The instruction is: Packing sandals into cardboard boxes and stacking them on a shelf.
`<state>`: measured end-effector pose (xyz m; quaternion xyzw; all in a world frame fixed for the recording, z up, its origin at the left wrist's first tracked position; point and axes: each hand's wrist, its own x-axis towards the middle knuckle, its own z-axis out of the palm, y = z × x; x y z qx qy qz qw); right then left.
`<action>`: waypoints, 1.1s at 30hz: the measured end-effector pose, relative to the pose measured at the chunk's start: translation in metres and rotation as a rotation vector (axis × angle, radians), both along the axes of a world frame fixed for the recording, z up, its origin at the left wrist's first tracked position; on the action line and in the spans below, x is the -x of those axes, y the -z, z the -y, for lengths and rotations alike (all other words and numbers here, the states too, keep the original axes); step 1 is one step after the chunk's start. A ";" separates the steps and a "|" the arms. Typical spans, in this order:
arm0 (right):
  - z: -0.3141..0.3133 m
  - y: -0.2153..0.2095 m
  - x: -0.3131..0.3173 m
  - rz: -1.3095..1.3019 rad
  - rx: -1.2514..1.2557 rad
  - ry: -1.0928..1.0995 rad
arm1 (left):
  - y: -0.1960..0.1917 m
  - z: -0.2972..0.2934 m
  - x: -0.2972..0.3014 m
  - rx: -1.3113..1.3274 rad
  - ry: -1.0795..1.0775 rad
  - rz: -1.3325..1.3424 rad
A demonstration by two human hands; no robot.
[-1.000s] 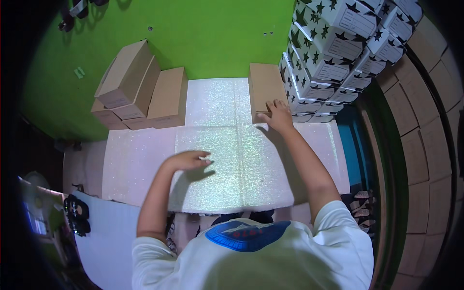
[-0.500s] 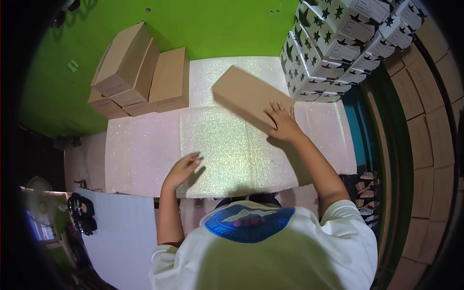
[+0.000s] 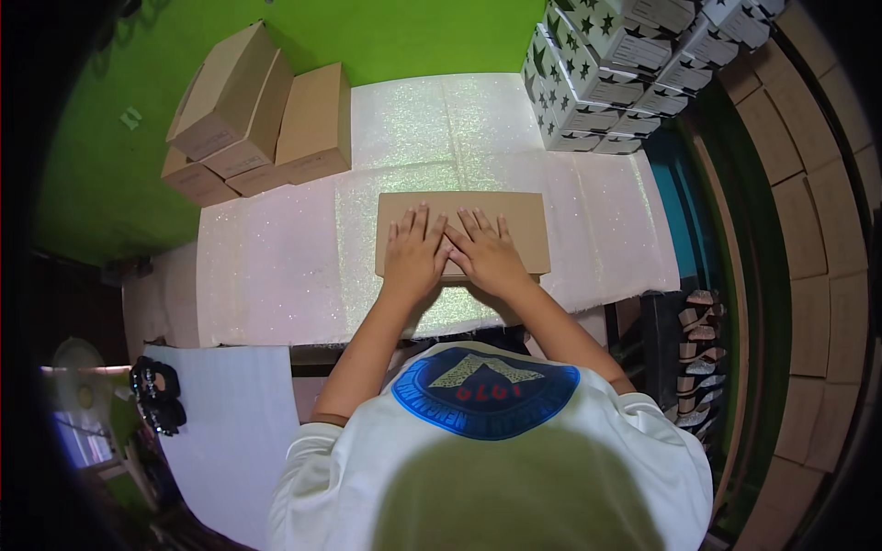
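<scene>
A closed brown cardboard box (image 3: 461, 201) lies crosswise in front of me on the table, its long side toward me. My left hand (image 3: 415, 253) rests flat on the left half of its top, fingers spread and pointing away. Beside it, my right hand (image 3: 489, 253) lies on the top just right of the middle, fingers also stretched out. The two hands nearly meet at the index fingers and thumbs. Neither hand grips anything. The box's near face is mostly hidden by my hands and wrists.
Several brown cardboard boxes (image 3: 308, 124) are stacked at the back left. White boxes with black stars (image 3: 588, 110) form a tall stack at the back right. A glittery pale cloth (image 3: 276, 248) covers the table. A white surface (image 3: 230, 441) stands at near left; shoes (image 3: 703, 358) are at right.
The box has come nearer and turned from slanted to square with me. My left hand, off the box before, now lies on it, and my right hand has shifted left with the box.
</scene>
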<state>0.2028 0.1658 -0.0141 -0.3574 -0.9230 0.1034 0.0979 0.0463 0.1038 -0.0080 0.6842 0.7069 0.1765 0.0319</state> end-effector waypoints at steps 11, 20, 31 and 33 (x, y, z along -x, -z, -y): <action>-0.007 -0.009 -0.076 0.048 0.267 0.635 | 0.035 0.051 0.055 0.030 -0.258 0.669; -0.010 -0.022 -0.098 -0.788 0.724 0.339 | -0.013 0.064 0.048 -0.168 -0.393 0.866; -0.016 -0.033 -0.083 -0.695 0.643 0.352 | -0.019 0.058 0.058 -0.129 -0.396 0.721; -0.019 -0.018 -0.090 -0.791 0.681 0.346 | -0.020 0.062 0.056 -0.148 -0.385 0.774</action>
